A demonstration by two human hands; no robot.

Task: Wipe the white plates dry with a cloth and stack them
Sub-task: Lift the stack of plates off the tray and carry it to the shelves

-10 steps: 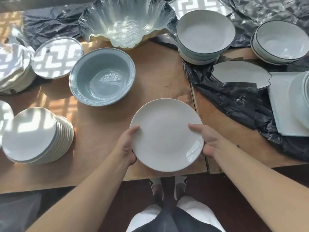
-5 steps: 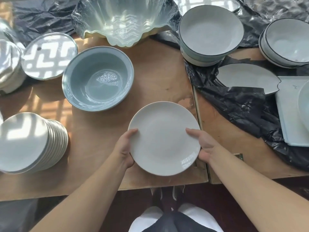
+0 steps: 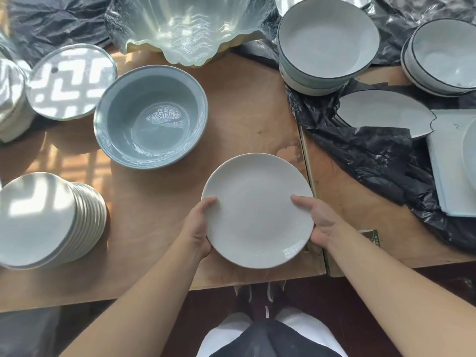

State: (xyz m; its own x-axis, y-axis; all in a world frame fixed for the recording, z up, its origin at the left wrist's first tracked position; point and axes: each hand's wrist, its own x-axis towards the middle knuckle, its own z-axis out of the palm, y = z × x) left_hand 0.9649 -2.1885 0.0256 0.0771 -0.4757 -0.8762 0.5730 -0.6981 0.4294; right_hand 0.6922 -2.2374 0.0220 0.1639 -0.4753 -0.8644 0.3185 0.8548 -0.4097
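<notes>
A white plate (image 3: 258, 211) sits face up between 2 hands, over the near edge of a wooden table (image 3: 239, 99). The left hand (image 3: 198, 226) grips the plate's left rim, thumb lying on the top surface and the other fingers hidden underneath. The right hand (image 3: 318, 219) grips the right rim the same way, thumb on top. Whether the plate rests on the table or is held just above it cannot be told.

To the left, near the table's edge, stands a stack of white plates (image 3: 49, 220), leaning slightly, with patches of sunlight across the top one. Behind the held plate is a blue-grey bowl (image 3: 152, 117), and beyond that a large translucent wavy-edged bowl (image 3: 190, 29). At the far right, 2 piles of white bowls with dark rims (image 3: 325, 43) (image 3: 443, 55) rest near crumpled black plastic sheeting (image 3: 373, 153), which partly covers a leaf-shaped white dish (image 3: 386, 113).
</notes>
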